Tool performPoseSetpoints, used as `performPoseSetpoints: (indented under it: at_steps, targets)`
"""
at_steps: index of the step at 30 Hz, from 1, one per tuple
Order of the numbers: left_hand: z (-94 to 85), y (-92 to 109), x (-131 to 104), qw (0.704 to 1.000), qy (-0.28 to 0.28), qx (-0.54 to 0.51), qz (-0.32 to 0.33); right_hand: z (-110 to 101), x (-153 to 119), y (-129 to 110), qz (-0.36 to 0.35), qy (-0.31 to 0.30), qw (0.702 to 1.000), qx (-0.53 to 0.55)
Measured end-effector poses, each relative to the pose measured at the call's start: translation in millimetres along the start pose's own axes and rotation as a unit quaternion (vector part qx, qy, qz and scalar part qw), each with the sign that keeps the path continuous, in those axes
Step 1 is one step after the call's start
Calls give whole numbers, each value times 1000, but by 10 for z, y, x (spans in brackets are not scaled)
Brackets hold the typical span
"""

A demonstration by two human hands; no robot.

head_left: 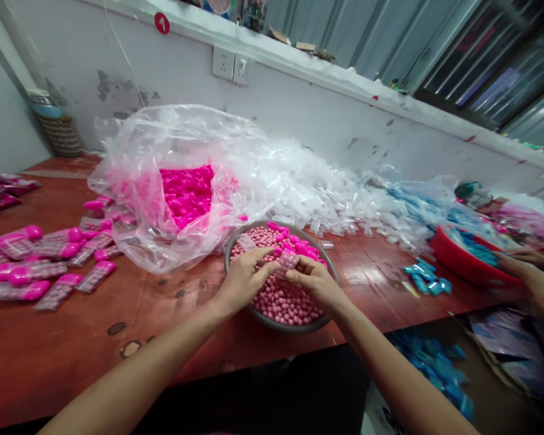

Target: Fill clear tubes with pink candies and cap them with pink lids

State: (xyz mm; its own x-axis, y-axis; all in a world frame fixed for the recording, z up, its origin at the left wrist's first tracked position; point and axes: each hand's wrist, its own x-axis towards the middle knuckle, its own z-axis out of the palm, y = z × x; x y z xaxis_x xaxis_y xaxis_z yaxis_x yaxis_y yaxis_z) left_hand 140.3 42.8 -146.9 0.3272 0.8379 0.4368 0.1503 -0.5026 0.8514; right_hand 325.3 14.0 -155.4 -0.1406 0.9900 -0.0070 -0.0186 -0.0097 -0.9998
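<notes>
Over a grey bowl [294,330] full of pink beads [283,305], my two hands meet on a small clear plastic bottle [288,262] with pink beads inside. My left hand [245,279] has its thumb and fingers closed at the bottle's left end. From the right, my right hand [316,283] pinches the same bottle; the fingers partly cover it. Bright pink caps [304,246] lie on the beads just behind my hands. Another clear bottle [246,243] rests on the beads behind my left hand.
Filled pink-capped bottles [57,291] lie at left on the red-brown table [172,326]. Behind stand a plastic bag [140,241] of pink caps and a heap of clear bottles [317,199]. At right, another person's hand [523,272] touches a red bowl [444,241] near blue-filled pieces [428,278].
</notes>
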Motion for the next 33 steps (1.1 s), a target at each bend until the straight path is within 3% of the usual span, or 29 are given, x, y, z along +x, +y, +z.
performPoseSetpoints:
  at_steps: [4, 8, 12, 15, 18, 21, 24, 27, 30, 33]
  targets:
    - [110, -33, 10, 996, -59, -60, -4, 95, 21, 5, -33, 7, 999, -41]
    - [111, -148, 51, 985, -82, -142, -55, 12, -9, -85, -101, 22, 986, -134]
    - [108, -169, 49, 973, -123, -183, -71, -103, -65, -252, -194, -1, 928, -319]
    - [125, -148, 26, 982, -110, -146, -48, -123, -126, -299, -228, 11, 887, -401]
    - [150, -162, -7, 987, -75, -134, -51, -134, -194, -247, -213, 68, 890, -397]
    - [170, -205, -36, 977, -27, -189, -94, -225, -179, -177, -175, 74, 892, -411]
    - [172, -230, -51, 963, -10, -228, -142, -414, 32, -170, -166, 105, 874, -444]
    - [161, -223, -54, 953, -19, -256, -163, -615, 426, -224, -167, 118, 828, -522]
    - [153, -214, -60, 946, -12, -280, -159, -720, 860, -278, -163, 58, 785, -595]
    - [154, -221, -72, 952, 5, -264, -155, -716, 1178, -285, -161, -31, 770, -617]
